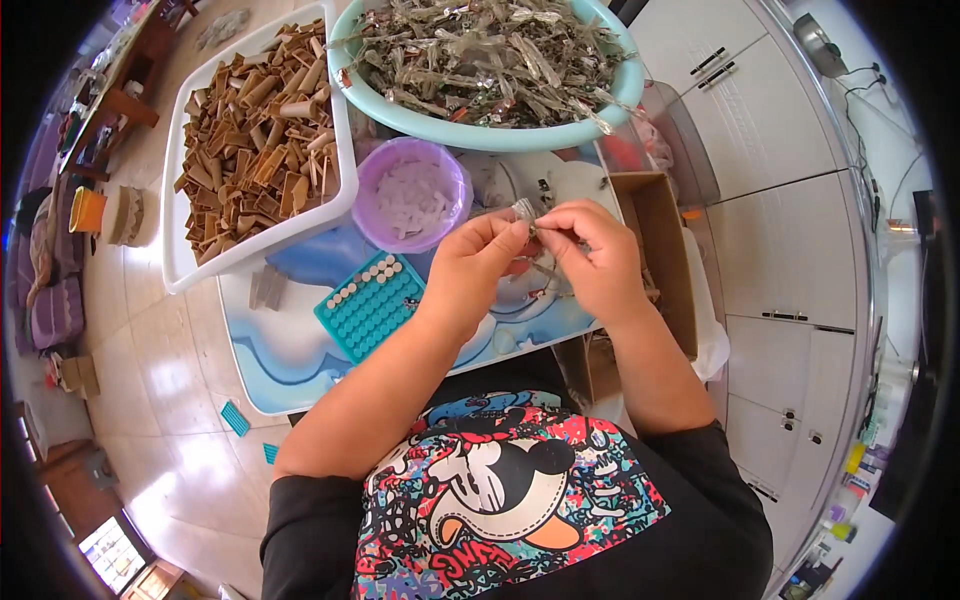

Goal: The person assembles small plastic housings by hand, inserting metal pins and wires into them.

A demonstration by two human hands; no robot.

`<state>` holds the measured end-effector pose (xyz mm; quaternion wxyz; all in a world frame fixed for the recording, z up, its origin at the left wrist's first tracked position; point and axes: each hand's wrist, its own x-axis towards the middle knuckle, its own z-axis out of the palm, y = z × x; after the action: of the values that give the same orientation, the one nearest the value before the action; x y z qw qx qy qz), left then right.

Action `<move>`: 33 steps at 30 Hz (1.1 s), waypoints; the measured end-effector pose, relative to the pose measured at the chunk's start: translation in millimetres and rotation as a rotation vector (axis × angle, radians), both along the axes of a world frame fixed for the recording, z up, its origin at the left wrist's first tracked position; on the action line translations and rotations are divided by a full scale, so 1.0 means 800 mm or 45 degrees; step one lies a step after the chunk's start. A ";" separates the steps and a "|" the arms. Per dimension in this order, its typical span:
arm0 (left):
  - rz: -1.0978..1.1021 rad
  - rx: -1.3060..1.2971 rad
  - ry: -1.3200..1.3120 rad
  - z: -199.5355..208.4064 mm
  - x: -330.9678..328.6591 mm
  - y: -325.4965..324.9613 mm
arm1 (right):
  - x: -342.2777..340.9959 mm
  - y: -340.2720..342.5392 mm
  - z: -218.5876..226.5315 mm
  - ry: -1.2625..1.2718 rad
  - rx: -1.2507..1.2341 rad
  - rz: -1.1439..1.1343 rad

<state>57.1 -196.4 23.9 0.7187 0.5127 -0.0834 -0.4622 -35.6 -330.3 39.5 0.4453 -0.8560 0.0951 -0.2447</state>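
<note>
My left hand (475, 260) and my right hand (597, 258) meet over the low table, both with fingers pinched together. Between their fingertips is a small clear, shiny plastic-looking piece (525, 210); its exact kind is too small to tell. Just left of my left forearm lies a teal tray with round hollows (362, 325), and small pale round pieces (368, 280) fill some of its upper hollows. A lilac bowl (464, 190) of translucent white bits stands beyond my left hand.
A light-teal basin (470, 135) heaped with clear plastic strips stands at the back. Left of it is a white tub (345, 190) full of brown cardboard pieces. A grey block (267, 288) lies on the blue-patterned table (250, 350). An open cardboard box (672, 270) stands right, before white cabinets (780, 250).
</note>
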 end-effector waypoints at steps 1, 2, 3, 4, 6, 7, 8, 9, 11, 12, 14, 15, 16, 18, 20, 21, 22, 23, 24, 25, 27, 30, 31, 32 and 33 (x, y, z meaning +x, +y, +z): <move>0.018 -0.034 -0.055 0.000 -0.001 0.000 | 0.001 -0.001 -0.001 -0.026 0.081 -0.033; 0.017 -0.035 -0.055 0.002 -0.001 0.000 | 0.000 -0.003 -0.001 -0.026 0.081 -0.034; 0.029 0.019 -0.018 0.006 0.000 0.000 | -0.001 -0.005 0.000 -0.007 0.376 -0.117; 0.044 0.071 0.019 0.009 0.000 0.000 | -0.003 -0.008 0.000 0.013 0.671 -0.196; 0.031 0.010 0.063 0.002 0.002 0.002 | -0.005 -0.010 0.004 0.036 0.615 -0.169; 0.023 -0.048 0.107 -0.002 0.003 0.003 | -0.005 -0.011 0.006 0.059 0.562 -0.138; 0.026 -0.047 0.107 -0.005 0.004 0.004 | -0.006 -0.007 0.014 0.107 0.271 -0.066; 0.022 -0.090 0.125 -0.006 0.005 0.004 | -0.006 -0.004 0.014 0.108 0.272 -0.064; 0.012 -0.137 0.147 -0.008 0.003 0.003 | -0.005 0.002 0.016 0.219 -0.024 0.023; 0.005 -0.138 0.072 -0.008 0.001 0.002 | -0.005 0.002 0.018 0.235 0.000 -0.019; 0.000 -0.138 -0.006 -0.013 0.002 0.004 | -0.006 0.001 0.017 0.203 -0.075 -0.084; -0.012 -0.053 -0.483 -0.016 0.003 0.005 | -0.006 0.001 0.016 0.171 -0.150 -0.151; -0.028 0.034 -0.958 -0.013 0.003 0.004 | -0.006 0.001 0.017 0.173 -0.149 -0.152; -0.082 0.122 -0.921 0.004 -0.001 0.006 | -0.003 0.000 0.021 0.107 -0.511 -0.120; -0.119 0.212 -0.887 0.004 -0.001 0.010 | -0.003 -0.001 0.026 0.166 -0.379 -0.119; -0.085 0.157 -0.813 -0.011 0.001 0.011 | -0.003 -0.002 0.028 0.226 -0.247 -0.123; -0.062 0.094 -0.738 -0.012 0.003 0.009 | -0.004 -0.004 0.029 0.228 -0.249 -0.127; -0.064 0.090 -0.737 -0.010 0.002 0.008 | -0.005 -0.005 0.030 0.257 -0.141 -0.246; -0.015 0.048 -0.428 -0.004 0.000 0.007 | -0.007 -0.007 0.031 0.286 -0.031 -0.364; 0.033 0.008 -0.121 0.001 0.000 0.007 | -0.007 -0.010 0.030 0.285 -0.032 -0.365; 0.013 0.022 -0.089 0.001 0.002 0.006 | -0.007 -0.018 0.028 0.104 0.148 -0.443; 0.009 0.043 0.020 0.003 0.002 0.007 | -0.007 -0.026 0.031 -0.076 0.401 -0.363; 0.024 0.051 0.097 0.003 0.003 0.008 | -0.006 -0.028 0.030 -0.215 0.485 -0.302; 0.026 0.052 0.097 0.003 0.004 0.009 | -0.005 -0.027 0.031 -0.234 0.510 -0.256; 0.010 0.053 0.176 0.002 0.005 0.010 | -0.003 -0.023 0.033 -0.234 0.511 -0.254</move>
<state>61.3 -188.2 25.9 0.7137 0.4947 -0.0219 -0.4954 -37.9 -349.1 65.7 0.5869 -0.7109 0.1851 -0.3405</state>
